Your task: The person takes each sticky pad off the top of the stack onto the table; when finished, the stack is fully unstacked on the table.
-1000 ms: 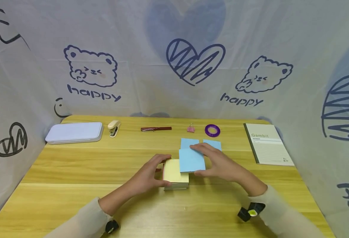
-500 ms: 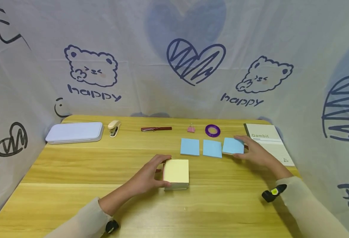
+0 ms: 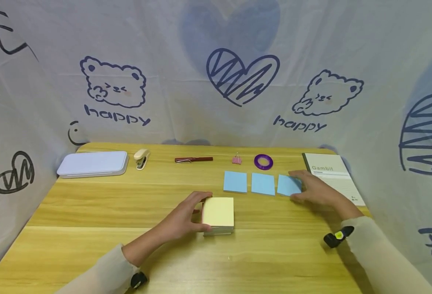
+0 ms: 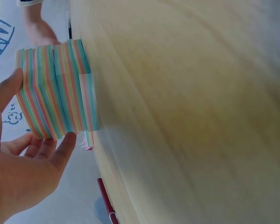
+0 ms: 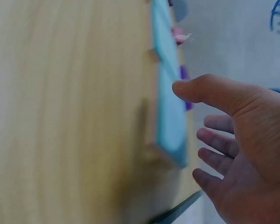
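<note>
My left hand grips a thick stack of sticky notes by its left side. The top of the stack is yellow; in the left wrist view its sides are striped in several colours, with the thumb on one side and fingertips on the other. To the right, three blue sticky note pads lie in a row: a left one, a middle one and a right one. My right hand is at the right pad's outer edge. The right wrist view shows its thumb and fingers spread apart.
Along the back edge lie a pale pencil case, a cream stapler, a dark red pen, a pink binder clip and a purple tape roll. A notebook lies at the right, behind my right hand.
My right hand has carried a blue pad from above the stack to the right end of the row, set it down and loosened its fingers. My left hand has stayed on the stack.
</note>
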Tool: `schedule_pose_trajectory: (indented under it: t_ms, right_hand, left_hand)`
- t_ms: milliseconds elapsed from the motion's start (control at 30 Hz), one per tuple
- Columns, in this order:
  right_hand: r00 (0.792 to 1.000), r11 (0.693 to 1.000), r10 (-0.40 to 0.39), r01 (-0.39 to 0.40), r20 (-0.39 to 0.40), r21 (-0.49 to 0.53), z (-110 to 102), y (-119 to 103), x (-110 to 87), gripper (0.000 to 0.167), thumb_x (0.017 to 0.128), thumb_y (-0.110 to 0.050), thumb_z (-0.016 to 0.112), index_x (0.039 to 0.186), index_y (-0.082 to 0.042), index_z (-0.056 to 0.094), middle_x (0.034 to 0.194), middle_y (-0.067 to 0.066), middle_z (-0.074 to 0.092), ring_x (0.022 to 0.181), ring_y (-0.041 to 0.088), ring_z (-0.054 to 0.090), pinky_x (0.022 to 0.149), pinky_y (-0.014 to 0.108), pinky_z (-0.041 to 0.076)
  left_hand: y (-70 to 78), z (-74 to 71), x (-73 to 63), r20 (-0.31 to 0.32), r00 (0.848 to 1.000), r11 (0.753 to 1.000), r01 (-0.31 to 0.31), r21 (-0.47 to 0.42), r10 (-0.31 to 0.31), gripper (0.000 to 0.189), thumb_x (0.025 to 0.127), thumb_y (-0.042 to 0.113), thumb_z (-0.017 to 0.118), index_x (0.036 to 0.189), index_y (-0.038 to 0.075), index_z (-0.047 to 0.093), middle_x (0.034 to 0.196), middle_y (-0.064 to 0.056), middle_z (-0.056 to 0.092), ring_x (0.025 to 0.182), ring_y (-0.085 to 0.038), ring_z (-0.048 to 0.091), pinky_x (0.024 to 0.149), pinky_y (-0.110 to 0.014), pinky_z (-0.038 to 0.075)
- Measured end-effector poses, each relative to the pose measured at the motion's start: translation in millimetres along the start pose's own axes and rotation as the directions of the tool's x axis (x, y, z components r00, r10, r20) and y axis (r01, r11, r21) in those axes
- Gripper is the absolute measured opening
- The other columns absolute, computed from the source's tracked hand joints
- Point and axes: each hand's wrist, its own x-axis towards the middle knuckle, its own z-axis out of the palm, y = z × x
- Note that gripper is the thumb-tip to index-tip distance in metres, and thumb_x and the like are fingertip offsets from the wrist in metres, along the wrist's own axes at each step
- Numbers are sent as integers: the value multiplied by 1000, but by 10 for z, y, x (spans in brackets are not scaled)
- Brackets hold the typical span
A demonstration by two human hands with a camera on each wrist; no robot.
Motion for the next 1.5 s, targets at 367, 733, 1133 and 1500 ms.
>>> schedule_pose_trajectory:
  t_ms: [367, 733, 1133, 1500]
  right_hand:
    - [979, 975, -202, 197, 32, 106, 64, -1029, -26, 89, 90, -47, 78, 162, -17, 35, 165, 16, 32, 149, 45, 32, 114, 70, 31]
    - [928, 919, -357, 328, 110, 218, 691, -1783, 56, 97, 85, -47, 84, 162, -18, 34, 165, 8, 35, 150, 31, 35, 118, 56, 36]
    - [920, 915, -386, 374, 60, 153, 795, -1892, 45, 81, 89, -32, 83, 156, -8, 43, 159, 11, 44, 145, 33, 42, 116, 53, 40]
    - [931, 925, -366, 366, -21, 103, 587, -1751, -76, 81, 87, -29, 84, 155, -9, 44, 155, 9, 47, 141, 33, 48, 112, 54, 44]
  left_hand:
    - [-6, 12, -6, 0, 1000, 1000, 14, -20, -14, 86, 84, 13, 87, 154, 2, 39, 149, -16, 45, 134, -36, 50, 104, -49, 52]
    - [7, 5, -33, 26, 999, 998, 30, -55, -29, 86, 87, 17, 85, 157, 2, 37, 155, -16, 43, 140, -36, 46, 109, -50, 49]
    - [13, 0, -33, 20, 999, 999, 29, -36, -28, 87, 86, 18, 86, 157, 2, 38, 152, -13, 46, 139, -33, 48, 109, -47, 49]
    - [26, 16, -24, 22, 1000, 1000, 19, -6, -18, 87, 85, 16, 86, 155, -1, 38, 150, -17, 47, 137, -36, 48, 109, -49, 49]
